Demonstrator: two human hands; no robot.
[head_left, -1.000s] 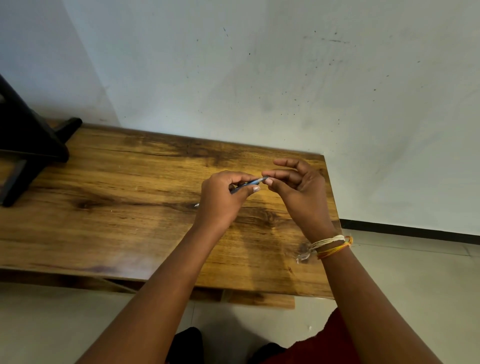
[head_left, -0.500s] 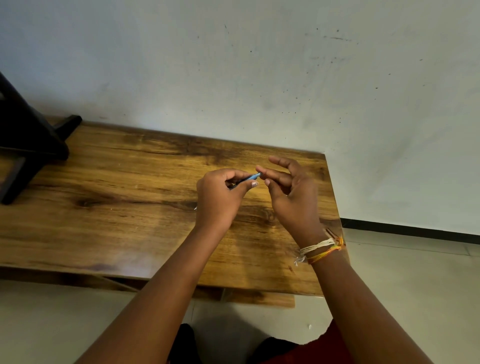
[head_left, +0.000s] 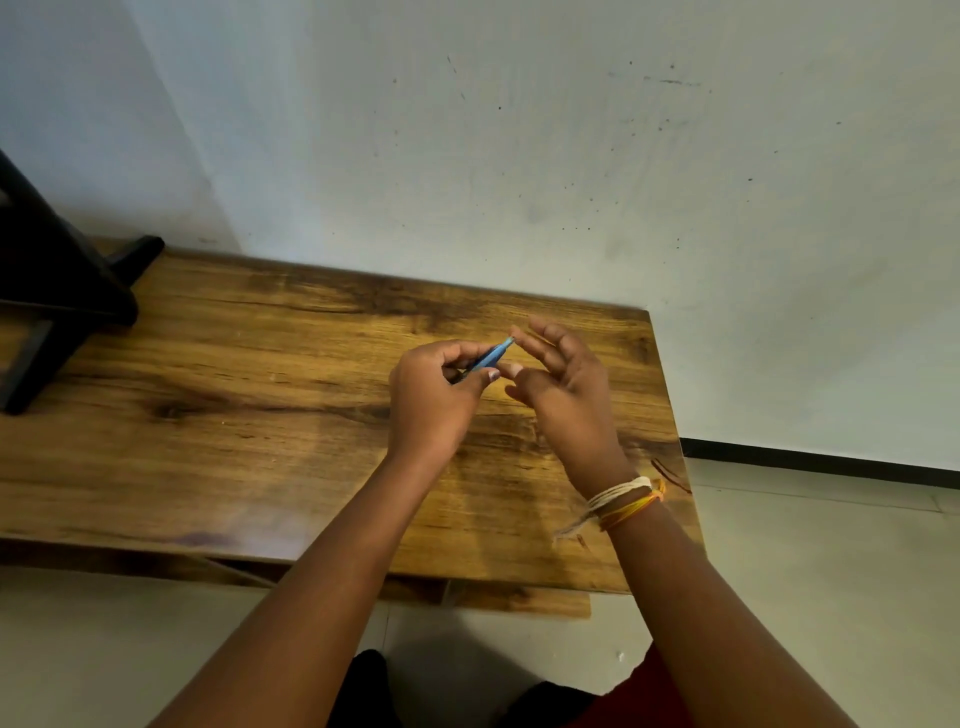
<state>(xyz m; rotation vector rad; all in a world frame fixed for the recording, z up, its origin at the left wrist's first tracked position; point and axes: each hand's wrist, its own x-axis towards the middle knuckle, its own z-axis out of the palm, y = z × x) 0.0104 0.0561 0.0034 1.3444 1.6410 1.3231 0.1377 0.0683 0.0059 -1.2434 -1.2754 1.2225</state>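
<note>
My left hand (head_left: 434, 402) is curled round a thin blue pen-like tool (head_left: 491, 356), held above the wooden table (head_left: 234, 415). The tool's tip points up and to the right, out past my thumb. My right hand (head_left: 563, 395) is beside it with straight, spread fingers; one fingertip is at the tool's tip. Thread bands (head_left: 621, 501) circle my right wrist. The tool's rear end is hidden inside my left fist.
A black stand (head_left: 57, 291) sits on the table's far left. A white wall (head_left: 571, 156) runs right behind the table. The table's right edge (head_left: 670, 426) drops to a pale tiled floor (head_left: 831, 571). My knees are just below the near edge.
My right hand has opened: its fingers, pinched at the tool's tip a second ago, are now straight and spread. My left hand keeps hold of the tool, tilted a little more upward.
</note>
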